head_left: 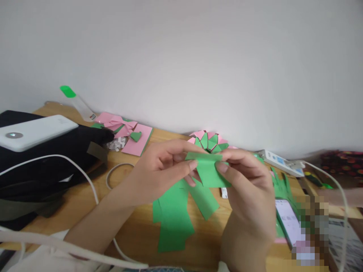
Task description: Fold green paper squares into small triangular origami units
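Head view: a small four-sided piece of thin green paper (212,173) is held up between both hands, above the light-brown wooden table (205,243). Its left end is pinched by the left hand (163,168), thumb in front and fingers behind; its right part is gripped by the right hand (249,179), with the thumb laid on the front face. Both grips are narrow, closed on the paper alone. A band along the upper edge looks bent or folded, though how sharply it is creased cannot be told.

If the thumbs are pressed unevenly, the crease could be set askew; if the ends are pulled apart too hard, the paper could be torn or crumpled.

Below the hands, a loose pile of flat green paper pieces (172,226) and a slanted green paper strip (205,204) are seen; they could be scattered if brushed by a lowered wrist. Beyond the fingers, a ring of folded pink and green paper (208,140) is partly hidden and could be crushed by a forward reach. Farther out, a smartphone with a lit screen (287,219) is seen at the right. At the left, a thin white cable (90,183) is looped, by which a sleeve or wrist could be snagged.
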Tool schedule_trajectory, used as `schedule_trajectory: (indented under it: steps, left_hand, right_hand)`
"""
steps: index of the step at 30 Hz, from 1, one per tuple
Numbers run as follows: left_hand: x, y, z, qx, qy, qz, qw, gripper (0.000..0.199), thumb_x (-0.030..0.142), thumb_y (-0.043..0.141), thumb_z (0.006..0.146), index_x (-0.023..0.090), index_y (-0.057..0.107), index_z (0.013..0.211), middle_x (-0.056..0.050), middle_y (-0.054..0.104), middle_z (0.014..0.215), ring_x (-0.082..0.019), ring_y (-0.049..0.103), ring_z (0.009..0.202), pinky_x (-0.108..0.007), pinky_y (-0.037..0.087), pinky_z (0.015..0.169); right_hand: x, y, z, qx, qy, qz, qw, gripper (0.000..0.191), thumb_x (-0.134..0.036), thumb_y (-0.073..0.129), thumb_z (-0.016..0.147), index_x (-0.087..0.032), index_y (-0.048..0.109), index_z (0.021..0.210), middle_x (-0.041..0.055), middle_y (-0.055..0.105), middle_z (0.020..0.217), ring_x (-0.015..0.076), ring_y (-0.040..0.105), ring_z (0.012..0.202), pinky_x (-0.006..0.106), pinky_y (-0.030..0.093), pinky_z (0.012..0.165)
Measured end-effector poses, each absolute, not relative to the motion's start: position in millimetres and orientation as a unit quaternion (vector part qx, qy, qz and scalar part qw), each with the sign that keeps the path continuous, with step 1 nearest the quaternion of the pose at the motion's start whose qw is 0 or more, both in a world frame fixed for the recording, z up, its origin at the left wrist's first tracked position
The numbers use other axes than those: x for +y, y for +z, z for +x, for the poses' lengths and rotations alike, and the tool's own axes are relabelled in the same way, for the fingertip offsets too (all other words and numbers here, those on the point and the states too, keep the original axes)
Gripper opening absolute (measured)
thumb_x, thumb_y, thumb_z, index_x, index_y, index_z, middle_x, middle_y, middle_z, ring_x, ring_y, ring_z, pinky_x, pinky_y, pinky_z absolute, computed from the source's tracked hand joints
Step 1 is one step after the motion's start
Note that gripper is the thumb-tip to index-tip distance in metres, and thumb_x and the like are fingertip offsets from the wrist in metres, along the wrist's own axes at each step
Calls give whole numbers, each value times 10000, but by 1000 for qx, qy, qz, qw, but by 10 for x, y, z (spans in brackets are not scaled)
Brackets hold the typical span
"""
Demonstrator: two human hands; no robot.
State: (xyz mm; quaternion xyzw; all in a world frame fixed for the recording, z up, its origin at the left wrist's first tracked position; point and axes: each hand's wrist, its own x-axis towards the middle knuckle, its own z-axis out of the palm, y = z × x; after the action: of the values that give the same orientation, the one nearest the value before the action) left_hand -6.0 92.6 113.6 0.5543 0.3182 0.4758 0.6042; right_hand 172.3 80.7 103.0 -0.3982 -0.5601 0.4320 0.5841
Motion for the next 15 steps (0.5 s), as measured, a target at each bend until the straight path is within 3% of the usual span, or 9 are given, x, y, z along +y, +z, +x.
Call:
schedule_trajectory:
  steps: [3,8,12,15]
  left_hand:
    - [915,1138,-87,313,483,570,587,228,84,630,795,242,789,840,15,746,765,-102,678,654,-170,537,578]
    - [908,1115,-120,328,475,584,570,235,165,575,801,230,798,836,-11,738,708,-137,632,626,-217,462,522]
    - [898,1090,-80,351,487,609,518,59,188,689,808,197,747,801,-3,742,774,-98,613,627,-171,450,510]
    - [881,1104,-48,376,486,603,509,148,128,723,767,209,706,890,19,747,832,-71,623,616,-133,453,497]
  right_hand:
    - [801,1041,1727,-584,416,-390,578,226,-122,631,844,-303,765,838,-20,724,782,126,638,728,238,490,584]
    - [750,1039,1734,-618,356,-395,579,276,-99,574,871,-296,768,864,-2,708,814,138,625,750,254,451,550]
    - [728,1059,1730,-640,346,-411,550,235,-125,621,863,-304,754,937,-17,723,881,130,633,813,252,490,642]
    - [737,1080,1724,-628,367,-429,536,233,-132,665,834,-309,736,968,-32,730,887,116,637,779,239,508,659]
